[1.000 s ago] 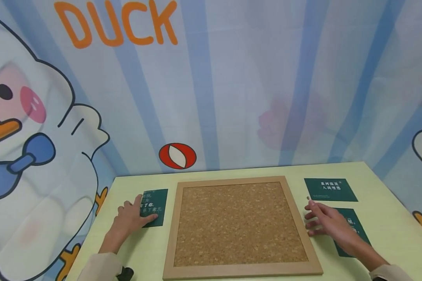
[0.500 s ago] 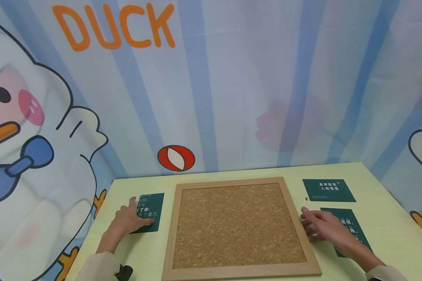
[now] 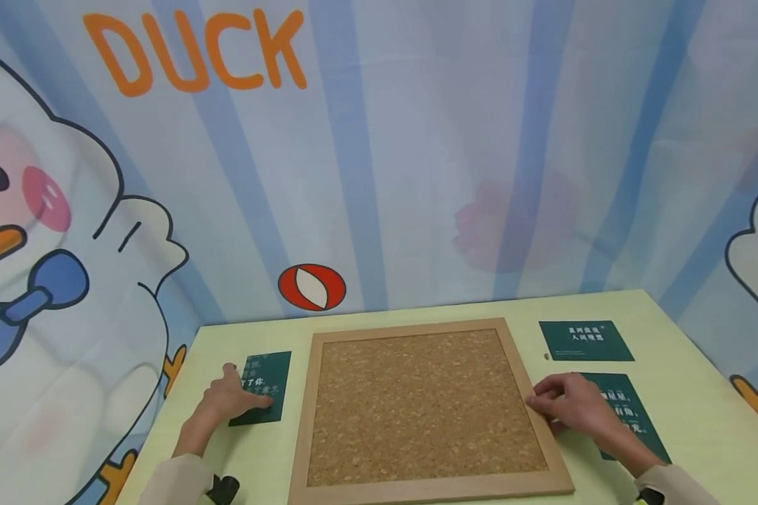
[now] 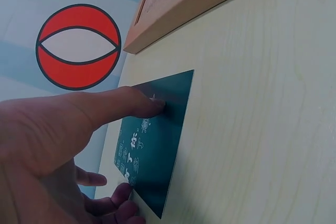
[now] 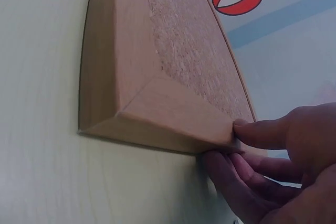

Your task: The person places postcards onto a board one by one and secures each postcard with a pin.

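A: Item one, and where?
B: Left card point(image 3: 276, 377), dark green with white lettering. On the pale table point(image 3: 701, 393), left of the cork board point(image 3: 417, 407) and just apart from it. Long axis near to far.

A: Nearer hand?
B: Left hand point(image 3: 227, 395), in contact. The card lies to its right: thumb extended onto the face, index pointing away along the left edge, other fingertips bent at that edge. Whether they reach beneath, cannot tell.

A: Item two?
B: The board, wood-framed, between the hands, its side edges running near to far. Right hand point(image 3: 571, 403) at its right side: thumb on the frame's face, fingers below, a narrow pinch. Board lies to the left of those fingers.

A: Remainder?
B: Upper right card point(image 3: 586, 341), long axis left to right; lower right card point(image 3: 632, 415), partly behind the right hand and forearm.
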`<action>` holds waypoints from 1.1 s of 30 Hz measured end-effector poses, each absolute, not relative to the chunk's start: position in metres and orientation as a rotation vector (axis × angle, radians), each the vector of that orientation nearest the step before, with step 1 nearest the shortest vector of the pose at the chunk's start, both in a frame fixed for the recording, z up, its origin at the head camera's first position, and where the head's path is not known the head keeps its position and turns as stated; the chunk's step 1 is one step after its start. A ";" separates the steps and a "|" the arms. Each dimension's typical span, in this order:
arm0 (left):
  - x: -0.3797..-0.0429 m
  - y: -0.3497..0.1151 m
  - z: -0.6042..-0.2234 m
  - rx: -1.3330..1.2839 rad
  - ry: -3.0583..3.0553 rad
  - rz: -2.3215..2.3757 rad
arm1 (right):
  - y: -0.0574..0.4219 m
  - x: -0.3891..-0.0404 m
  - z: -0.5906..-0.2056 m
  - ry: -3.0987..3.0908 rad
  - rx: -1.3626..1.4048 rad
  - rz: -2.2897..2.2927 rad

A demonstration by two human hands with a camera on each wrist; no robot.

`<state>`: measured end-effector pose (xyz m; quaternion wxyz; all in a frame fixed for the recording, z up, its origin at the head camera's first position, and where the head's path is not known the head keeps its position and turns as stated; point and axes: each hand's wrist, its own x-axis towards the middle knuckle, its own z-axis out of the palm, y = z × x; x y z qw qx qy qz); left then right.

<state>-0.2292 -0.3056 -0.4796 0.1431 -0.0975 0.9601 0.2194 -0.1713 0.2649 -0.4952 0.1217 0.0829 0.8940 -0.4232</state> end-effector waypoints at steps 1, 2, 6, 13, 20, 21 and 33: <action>-0.229 -0.306 -0.479 -0.286 2.762 0.633 | 0.265 -0.172 -0.495 2.616 0.242 -1.231; -0.228 -0.306 -0.478 -0.289 2.754 0.632 | 0.265 -0.173 -0.496 2.622 0.241 -1.227; -0.228 -0.306 -0.478 -0.299 2.738 0.615 | 0.265 -0.173 -0.496 2.632 0.231 -1.225; -0.228 -0.303 -0.476 -0.316 2.764 0.575 | 0.265 -0.173 -0.494 2.633 0.204 -1.222; -0.230 -0.295 -0.477 -0.412 2.787 0.517 | 0.265 -0.174 -0.495 2.625 0.208 -1.212; -0.231 -0.293 -0.477 -0.430 2.788 0.514 | 0.265 -0.174 -0.495 2.624 0.208 -1.213; -0.233 -0.293 -0.478 -0.452 2.749 0.586 | 0.265 -0.175 -0.496 2.618 0.224 -1.217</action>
